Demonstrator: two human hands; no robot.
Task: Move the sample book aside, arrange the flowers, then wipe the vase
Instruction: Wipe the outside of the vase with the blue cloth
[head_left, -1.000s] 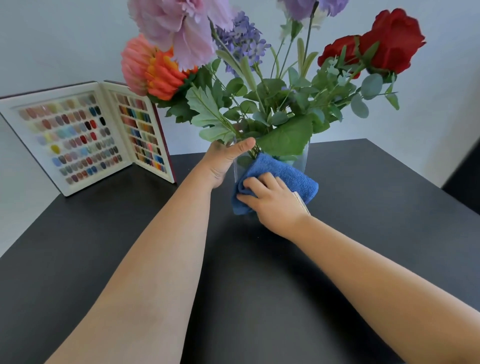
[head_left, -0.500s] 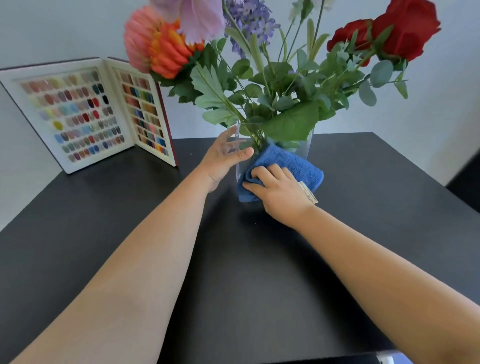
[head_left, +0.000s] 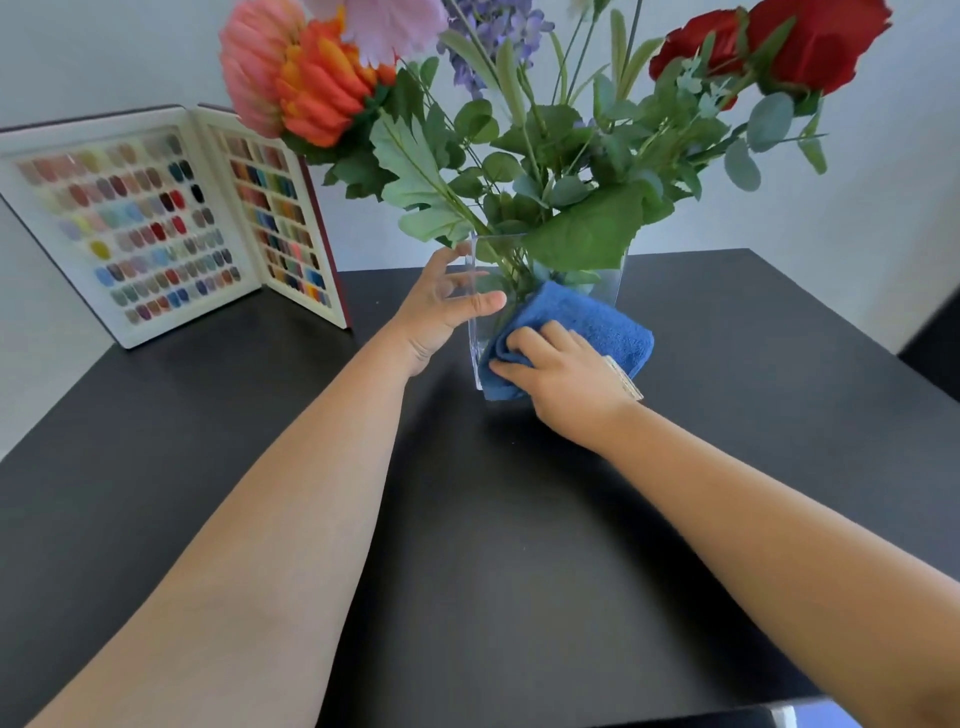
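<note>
A clear square glass vase stands at the back middle of the black table, filled with flowers: red roses, an orange-pink bloom, purple sprigs and green leaves. My left hand grips the vase's left edge, thumb across its front. My right hand presses a folded blue cloth flat against the vase's front face, low down. The sample book stands open and upright at the back left, showing rows of coloured chips.
A pale wall runs behind the table. The table's right edge falls off to a dark area at the far right. A broad stretch of black tabletop lies between the vase and me.
The view has tilted down a little. My left hand shifted from the vase's rim to a splayed grip on its left edge. My right hand slid the blue cloth lower on the glass.
</note>
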